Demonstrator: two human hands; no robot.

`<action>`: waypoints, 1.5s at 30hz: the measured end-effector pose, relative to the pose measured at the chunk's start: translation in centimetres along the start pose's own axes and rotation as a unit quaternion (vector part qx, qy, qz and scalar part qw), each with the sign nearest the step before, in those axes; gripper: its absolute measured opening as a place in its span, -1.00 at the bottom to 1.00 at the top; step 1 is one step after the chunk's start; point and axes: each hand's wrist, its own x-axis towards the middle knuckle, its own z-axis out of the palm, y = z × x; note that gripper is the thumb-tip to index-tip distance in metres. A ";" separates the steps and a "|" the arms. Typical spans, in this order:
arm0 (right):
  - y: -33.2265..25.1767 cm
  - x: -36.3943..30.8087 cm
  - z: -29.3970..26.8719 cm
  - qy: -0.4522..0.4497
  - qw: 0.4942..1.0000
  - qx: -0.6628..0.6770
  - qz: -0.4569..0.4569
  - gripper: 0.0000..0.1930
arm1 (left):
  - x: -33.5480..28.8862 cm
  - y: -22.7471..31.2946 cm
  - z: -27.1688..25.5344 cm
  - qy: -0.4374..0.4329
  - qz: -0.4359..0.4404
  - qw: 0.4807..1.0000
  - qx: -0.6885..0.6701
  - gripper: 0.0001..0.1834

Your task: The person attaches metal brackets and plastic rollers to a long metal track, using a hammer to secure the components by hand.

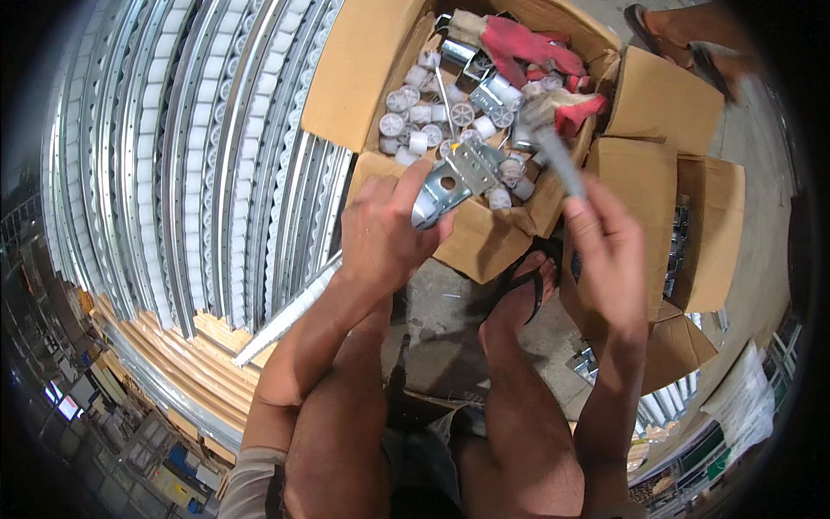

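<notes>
While the person sat over the open box, the scene read as follows:

Roller tracks (199, 147): long metal rails with white rollers filled the upper left of the frame, stacked on wooden boards.
Cardboard box (363, 78): brown, plain, flaps open, at upper centre; it held many white plastic rollers (406, 112), small metal parts and red-and-cream work gloves (527, 48).
Second cardboard box (709, 216): brown, open, at the right, with metal pieces inside.
Left hand (380, 233): fingers curled around a perforated metal bracket (450, 182) at the box's near edge.
Right hand (609, 251): pinched a thin grey tool (553, 151), blurred; its kind was unclear.
Progress: judging by the full box, most parts seemed left to handle.
</notes>
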 end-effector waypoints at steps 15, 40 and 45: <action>-0.3 -0.2 1.5 0.020 0.988 -0.147 -0.039 -0.65 | 0.2 -0.4 -0.6 0.005 0.008 1.000 -0.025 -0.39; 0.2 0.9 1.0 0.070 0.996 0.047 0.026 -0.68 | 1.1 -0.5 0.3 0.050 0.029 0.997 -0.058 -0.55; 1.1 1.7 1.4 0.013 0.998 -0.066 -0.020 -0.66 | 1.4 -1.4 0.8 0.072 0.053 0.995 -0.035 -0.54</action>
